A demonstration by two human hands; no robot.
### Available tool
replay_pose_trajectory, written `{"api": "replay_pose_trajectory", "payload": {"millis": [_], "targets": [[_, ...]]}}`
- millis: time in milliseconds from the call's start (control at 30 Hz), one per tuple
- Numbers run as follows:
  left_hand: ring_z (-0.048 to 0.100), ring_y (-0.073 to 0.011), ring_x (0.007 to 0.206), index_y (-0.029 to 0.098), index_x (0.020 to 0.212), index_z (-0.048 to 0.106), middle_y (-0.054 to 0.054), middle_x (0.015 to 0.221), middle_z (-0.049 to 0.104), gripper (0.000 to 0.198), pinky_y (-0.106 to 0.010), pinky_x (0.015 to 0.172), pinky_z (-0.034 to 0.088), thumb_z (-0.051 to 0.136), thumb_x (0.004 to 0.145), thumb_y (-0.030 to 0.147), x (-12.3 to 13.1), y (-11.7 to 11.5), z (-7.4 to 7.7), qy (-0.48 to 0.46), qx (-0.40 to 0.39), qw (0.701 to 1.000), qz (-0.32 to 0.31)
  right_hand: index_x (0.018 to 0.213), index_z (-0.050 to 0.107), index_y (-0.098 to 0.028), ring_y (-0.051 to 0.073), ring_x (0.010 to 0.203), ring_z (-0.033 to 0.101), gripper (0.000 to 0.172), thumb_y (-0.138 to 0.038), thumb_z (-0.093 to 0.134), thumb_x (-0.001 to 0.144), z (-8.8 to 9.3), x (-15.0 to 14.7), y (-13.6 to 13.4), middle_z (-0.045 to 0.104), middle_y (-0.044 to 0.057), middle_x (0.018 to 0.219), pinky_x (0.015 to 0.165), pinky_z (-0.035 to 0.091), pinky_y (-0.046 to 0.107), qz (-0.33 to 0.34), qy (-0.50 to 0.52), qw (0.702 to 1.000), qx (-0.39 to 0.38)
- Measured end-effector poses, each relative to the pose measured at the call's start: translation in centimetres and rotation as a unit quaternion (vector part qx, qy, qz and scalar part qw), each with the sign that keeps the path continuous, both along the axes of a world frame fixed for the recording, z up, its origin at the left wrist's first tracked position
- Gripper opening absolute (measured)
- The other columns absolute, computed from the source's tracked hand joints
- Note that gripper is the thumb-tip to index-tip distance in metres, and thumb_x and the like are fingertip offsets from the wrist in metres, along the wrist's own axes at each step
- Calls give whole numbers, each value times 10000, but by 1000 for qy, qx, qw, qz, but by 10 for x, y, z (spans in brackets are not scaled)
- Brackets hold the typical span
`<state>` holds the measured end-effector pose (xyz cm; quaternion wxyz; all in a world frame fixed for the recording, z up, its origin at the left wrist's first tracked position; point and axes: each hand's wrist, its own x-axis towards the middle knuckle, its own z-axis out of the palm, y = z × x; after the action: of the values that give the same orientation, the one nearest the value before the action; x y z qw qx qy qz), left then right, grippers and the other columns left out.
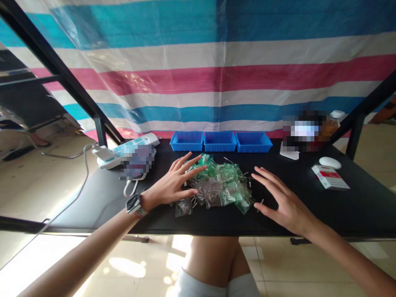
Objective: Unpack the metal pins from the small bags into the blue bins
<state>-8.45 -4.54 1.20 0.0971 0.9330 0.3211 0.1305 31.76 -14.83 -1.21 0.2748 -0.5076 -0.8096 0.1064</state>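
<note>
A heap of small clear and green plastic bags (229, 181) lies mid-table, with thin, pale pin-like pieces among and around them. My left hand (176, 179) reaches over the heap's left side, fingers spread, with nothing held; whether it touches the bags I cannot tell. To the right of the heap is my right hand (283, 202), also open, its fingers apart and pointing inward. One small thin piece (260, 205) shows by its thumb, seemingly on the table. Behind the heap stand three blue bins in a row: left (186, 147), middle (219, 147) and right (254, 147).
On the black table (210, 222), a white power strip (136, 144) with a plugged-in cable stands back left, beside a blurred-out object (139, 161). At right are a red-and-white box (331, 181), a white rounded object (330, 163) and a bottle (337, 115). A striped sheet (198, 78) hangs behind.
</note>
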Motion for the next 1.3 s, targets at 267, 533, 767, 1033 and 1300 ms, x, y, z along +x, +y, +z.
{"api": "replay_pose_trajectory", "payload": {"millis": [267,533,767,1033,1300], "targets": [[91,-409,1701,388,1742,259,-19,1843,166,657,-689,1345,112,338,1127,608,-1,-6,-22,16,-25,993,111,1775,21,-302,430,1683,168,916,-586,533,1071,-35,-40,-19,47,144,1846,1297,344,689,-68,-57,996,-15],[172,-401,1683,242,1635,476,-132,1773,347,608,-666,1343,162,407,1119,555,80,-4,-32,-62,-3,977,206,1743,245,-201,389,1659,296,895,-536,650,1018,-42,-77,73,332,212,1767,1332,336,619,58,-36,997,25],[571,-308,1412,232,1200,702,-118,1404,688,318,-535,1260,345,462,1101,415,102,21,-20,-335,-29,920,201,1700,343,-280,343,1612,413,870,-457,753,953,-37,-71,121,443,153,1716,1325,366,578,141,23,990,-11],[731,-207,987,228,828,620,-58,974,742,192,-312,873,547,605,903,404,80,78,17,-746,-244,596,172,1640,440,-257,332,1575,462,640,-365,629,1038,-15,-81,98,496,157,1667,1315,378,591,112,91,988,48],[686,-173,845,216,797,622,-33,879,678,129,-291,794,529,588,902,282,51,86,37,-813,-277,479,181,1539,602,-159,337,1567,471,530,-334,636,1040,4,-150,21,577,183,1604,1332,378,541,152,-8,984,94]]}}
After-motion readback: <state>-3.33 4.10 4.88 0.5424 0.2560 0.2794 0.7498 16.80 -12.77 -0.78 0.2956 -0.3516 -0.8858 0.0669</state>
